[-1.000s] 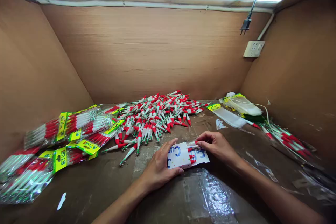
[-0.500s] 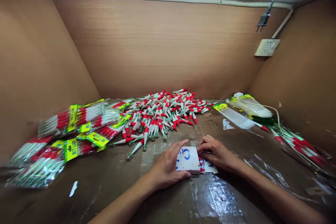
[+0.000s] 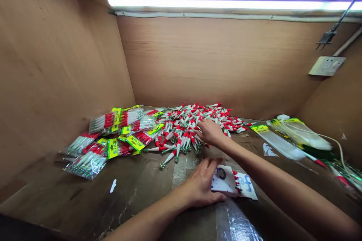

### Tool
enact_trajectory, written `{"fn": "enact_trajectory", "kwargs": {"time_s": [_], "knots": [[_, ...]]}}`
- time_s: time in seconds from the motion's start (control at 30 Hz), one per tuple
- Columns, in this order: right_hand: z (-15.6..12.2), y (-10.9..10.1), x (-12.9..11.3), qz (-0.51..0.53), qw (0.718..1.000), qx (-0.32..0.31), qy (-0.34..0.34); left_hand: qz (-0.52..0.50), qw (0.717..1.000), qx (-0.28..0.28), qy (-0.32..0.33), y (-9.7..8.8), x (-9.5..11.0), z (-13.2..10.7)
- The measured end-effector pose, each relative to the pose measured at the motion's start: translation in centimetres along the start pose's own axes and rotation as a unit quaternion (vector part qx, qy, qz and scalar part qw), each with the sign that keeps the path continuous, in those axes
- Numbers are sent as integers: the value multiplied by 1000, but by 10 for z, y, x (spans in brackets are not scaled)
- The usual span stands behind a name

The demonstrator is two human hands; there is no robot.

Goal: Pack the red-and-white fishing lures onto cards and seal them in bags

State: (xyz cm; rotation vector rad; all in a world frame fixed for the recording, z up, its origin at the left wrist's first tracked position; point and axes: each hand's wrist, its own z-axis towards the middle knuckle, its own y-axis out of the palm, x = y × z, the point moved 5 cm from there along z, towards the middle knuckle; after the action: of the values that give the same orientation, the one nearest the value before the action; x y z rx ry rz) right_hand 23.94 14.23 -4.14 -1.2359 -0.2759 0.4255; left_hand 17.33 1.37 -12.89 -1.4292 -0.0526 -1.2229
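A white card holder (image 3: 224,180) with blue writing lies on the table. Red tips show in a row at its right end, over a flat white part (image 3: 246,186). My left hand (image 3: 202,184) grips the holder from its left side, thumb along the near edge. Farther back, my right hand (image 3: 211,132) reaches into the front right of a heap of red and white fishing lures (image 3: 183,120) with green hooks. Its fingers are curled down among the lures, and what they hold is hidden.
Clear packs of lures (image 3: 90,162) with yellow labels lie in a pile at left. At right are an unfilled clear bag (image 3: 278,143), a stack of bags (image 3: 305,131) and more lures (image 3: 347,175). A plug (image 3: 326,37) hangs near a wall socket (image 3: 327,66).
My right hand has left the right end of the card holder and moved back to the lure heap. My left hand stays on the holder. The view has shifted left.
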Motion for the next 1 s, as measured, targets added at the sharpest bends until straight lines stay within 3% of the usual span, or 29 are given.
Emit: {"fn": "enact_trajectory", "kwargs": {"time_s": [0.1,0.17,0.33,0.43,0.53,0.6,0.77,0.87,1.0], "knots": [[23,14,1,-17,1000,2,23,13,1000,0,-5,1,-1,-1],[28,12,4,-24,999,30,24,24,1000,0,-7,3,-3,-1],[30,-20,14,-27,992,126,18,36,999,-1,-4,4,-3,-1],[23,-37,34,-7,987,158,28,29,1000,2,-2,1,-4,-1],[-6,-45,68,110,980,164,11,3,1000,13,5,-1,-5,0],[-39,-46,95,212,968,132,5,-22,999,37,7,-3,-6,2],[-139,-52,152,347,927,104,99,-52,993,99,25,-11,0,9],[-178,-54,157,352,928,75,94,-45,992,113,34,-13,5,12],[-198,-53,151,331,938,73,69,-27,989,140,28,-16,6,14]]}}
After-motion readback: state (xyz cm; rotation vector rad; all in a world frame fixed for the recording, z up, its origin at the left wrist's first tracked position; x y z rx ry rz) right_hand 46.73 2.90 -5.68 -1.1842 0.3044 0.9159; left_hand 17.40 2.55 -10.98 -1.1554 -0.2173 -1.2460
